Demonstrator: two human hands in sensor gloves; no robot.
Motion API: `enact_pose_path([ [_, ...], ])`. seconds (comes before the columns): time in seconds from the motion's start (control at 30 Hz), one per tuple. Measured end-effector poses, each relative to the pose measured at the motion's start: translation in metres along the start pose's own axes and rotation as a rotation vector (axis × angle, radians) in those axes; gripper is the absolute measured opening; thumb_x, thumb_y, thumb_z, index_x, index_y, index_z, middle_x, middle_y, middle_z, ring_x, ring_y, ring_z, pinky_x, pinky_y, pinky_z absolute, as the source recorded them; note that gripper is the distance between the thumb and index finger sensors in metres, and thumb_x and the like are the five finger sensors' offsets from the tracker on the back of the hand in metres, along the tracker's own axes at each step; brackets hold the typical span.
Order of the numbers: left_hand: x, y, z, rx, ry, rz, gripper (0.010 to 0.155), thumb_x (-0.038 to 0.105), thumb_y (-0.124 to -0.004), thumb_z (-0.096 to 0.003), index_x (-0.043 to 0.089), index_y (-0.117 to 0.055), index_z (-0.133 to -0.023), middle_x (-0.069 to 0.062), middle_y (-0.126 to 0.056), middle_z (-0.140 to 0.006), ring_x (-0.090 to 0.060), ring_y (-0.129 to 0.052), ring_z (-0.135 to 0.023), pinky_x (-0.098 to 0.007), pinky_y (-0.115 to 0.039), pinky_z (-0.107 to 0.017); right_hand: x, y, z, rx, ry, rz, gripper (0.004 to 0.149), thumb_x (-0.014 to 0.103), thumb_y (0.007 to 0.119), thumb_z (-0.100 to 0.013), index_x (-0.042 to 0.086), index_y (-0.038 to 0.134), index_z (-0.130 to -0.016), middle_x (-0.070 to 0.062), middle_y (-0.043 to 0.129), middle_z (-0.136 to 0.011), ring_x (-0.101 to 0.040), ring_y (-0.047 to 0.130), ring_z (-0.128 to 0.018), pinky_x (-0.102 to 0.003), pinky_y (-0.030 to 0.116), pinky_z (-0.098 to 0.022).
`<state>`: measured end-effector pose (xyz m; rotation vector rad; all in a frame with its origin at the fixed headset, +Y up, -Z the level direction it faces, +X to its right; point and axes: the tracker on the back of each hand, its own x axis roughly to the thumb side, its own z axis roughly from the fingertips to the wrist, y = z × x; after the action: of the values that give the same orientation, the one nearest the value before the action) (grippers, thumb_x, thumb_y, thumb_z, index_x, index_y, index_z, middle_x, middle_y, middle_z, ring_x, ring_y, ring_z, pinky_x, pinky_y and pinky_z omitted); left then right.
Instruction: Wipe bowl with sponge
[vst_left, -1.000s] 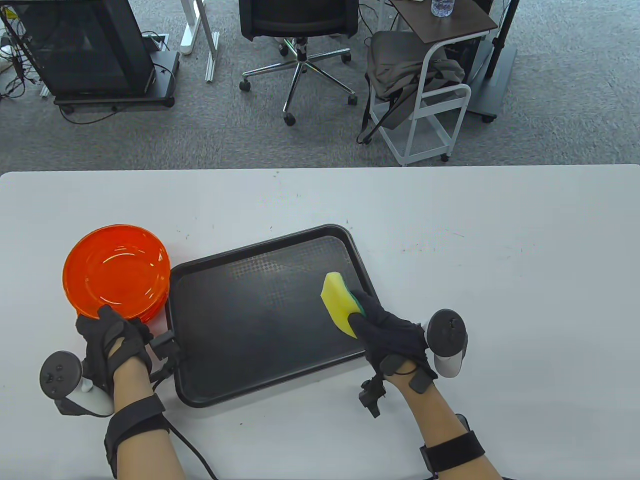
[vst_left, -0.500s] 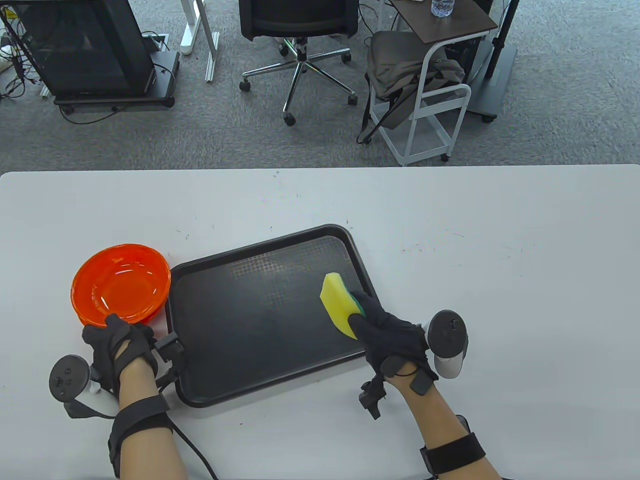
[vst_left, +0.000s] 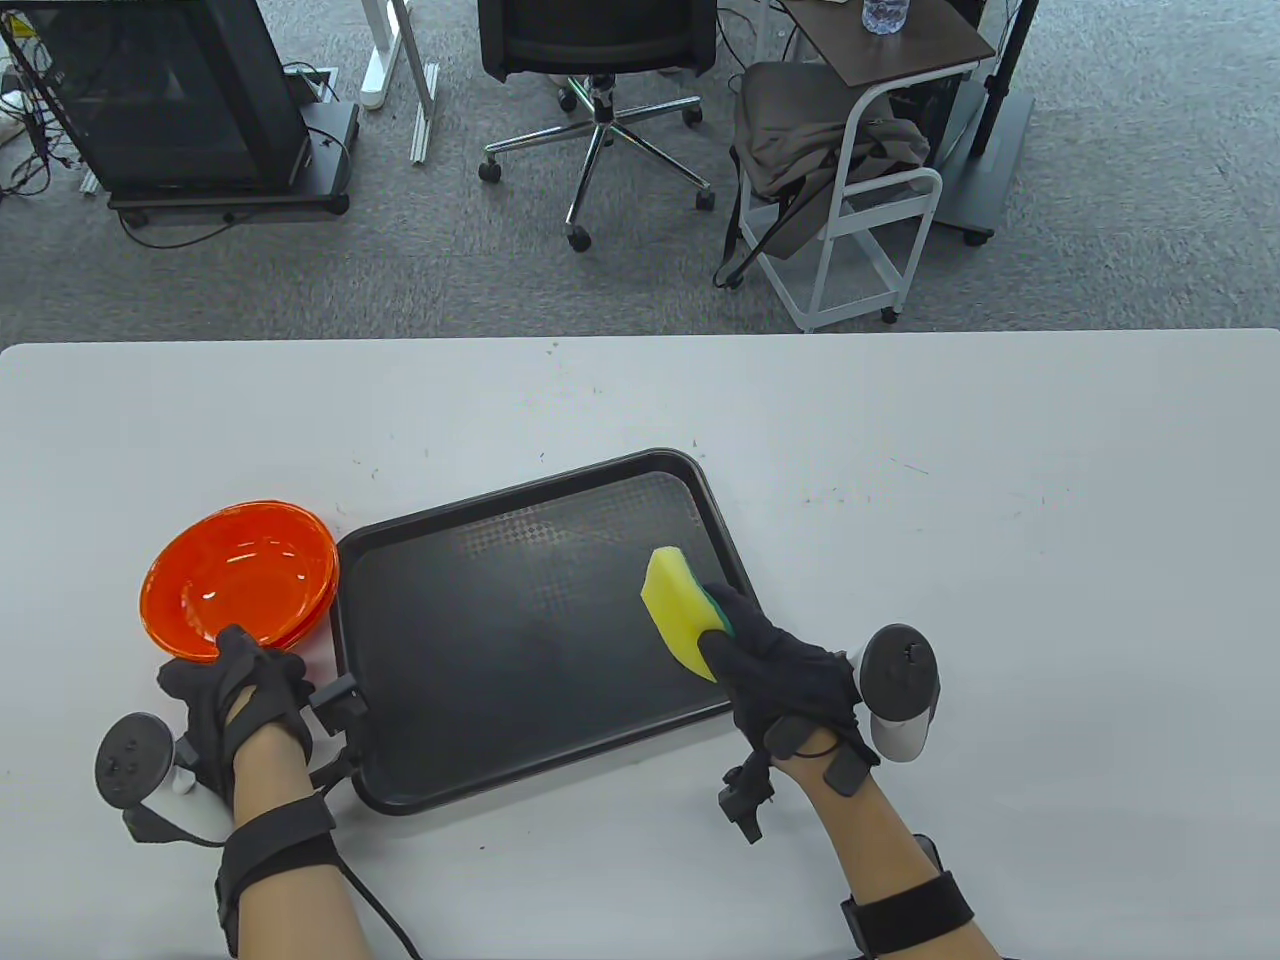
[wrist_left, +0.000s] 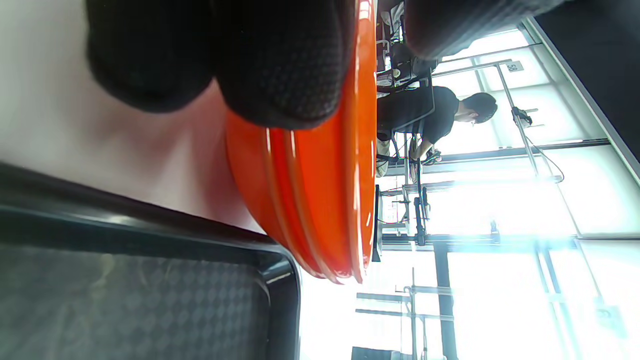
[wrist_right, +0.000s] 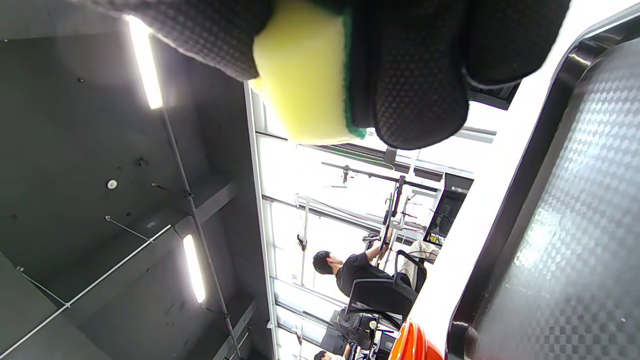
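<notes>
Currently seen from above w/ black tray (vst_left: 520, 690) as landmark: orange bowl (vst_left: 245, 580) just left of tray, tipped up by left hand (vst_left: 235, 690) gripping its near rim, prob. to expose inside for wiping. Over tray's right side, yellow-green sponge (vst_left: 680, 615) pinched in right hand (vst_left: 785, 675), yellow face toward bowl, well apart from it. Wiping not yet begun, judging by gap.

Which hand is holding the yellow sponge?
The right hand holds the sponge over the black tray. The left hand grips the orange bowl instead.
</notes>
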<state>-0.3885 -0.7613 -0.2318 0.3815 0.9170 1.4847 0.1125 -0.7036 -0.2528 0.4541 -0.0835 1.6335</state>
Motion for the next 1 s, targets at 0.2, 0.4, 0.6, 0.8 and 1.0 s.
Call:
enact_pose_path([
  [0.2,0.005,0.0,0.003,-0.02,-0.028,-0.024,0.083,0.046,-0.072,-0.054,0.012,-0.014,-0.104,-0.014,-0.07,-0.08,-0.023,-0.093,-0.05,-0.046,-0.083,-0.043,0.001,0.001,0.0,0.005,0.002,-0.004,0.052,0.032,0.073,-0.058,0.002,0.055,-0.096,-0.028,0.083,-0.086,-0.042,0.094,-0.065,-0.063,0.071,-0.052],
  [0.4,0.013,-0.005,0.007,-0.056,-0.076,-0.084,0.084,0.046,-0.072,-0.0538,0.012,-0.015,-0.104,-0.013,-0.071,-0.08,-0.023,-0.094,-0.049,-0.046,-0.083,-0.042,0.0,0.0,0.001,0.012,0.005,0.003,0.052,0.032,0.073,-0.058,0.002,0.055,-0.096,-0.028,0.083,-0.086,-0.043,0.094,-0.065,-0.063,0.071,-0.052],
  [0.6,0.029,-0.016,0.014,-0.09,-0.225,-0.188,0.079,0.046,-0.074,-0.0534,0.014,-0.024,-0.106,-0.013,-0.073,-0.078,-0.023,-0.094,-0.047,-0.046,-0.084,-0.041,0.001,0.0,0.0,0.011,0.003,0.0,0.052,0.033,0.073,-0.058,0.002,0.055,-0.096,-0.028,0.083,-0.086,-0.042,0.094,-0.065,-0.063,0.071,-0.052],
  [0.8,0.061,-0.052,0.04,-0.365,-0.412,-0.441,0.07,0.046,-0.077,-0.0539,0.018,-0.044,-0.109,-0.013,-0.074,-0.077,-0.025,-0.093,-0.045,-0.047,-0.082,-0.041,0.001,-0.001,-0.001,0.003,0.006,0.003,0.052,0.033,0.073,-0.058,0.002,0.055,-0.096,-0.028,0.083,-0.086,-0.042,0.094,-0.065,-0.063,0.071,-0.052],
  [1.0,0.065,-0.102,0.079,-0.68,-0.577,-0.679,0.06,0.045,-0.08,-0.0535,0.018,-0.067,-0.105,-0.016,-0.081,-0.077,-0.03,-0.096,-0.045,-0.051,-0.082,-0.04,0.002,-0.005,-0.001,-0.007,0.002,0.021,0.052,0.033,0.073,-0.058,0.002,0.055,-0.096,-0.028,0.083,-0.086,-0.043,0.094,-0.065,-0.063,0.071,-0.052],
])
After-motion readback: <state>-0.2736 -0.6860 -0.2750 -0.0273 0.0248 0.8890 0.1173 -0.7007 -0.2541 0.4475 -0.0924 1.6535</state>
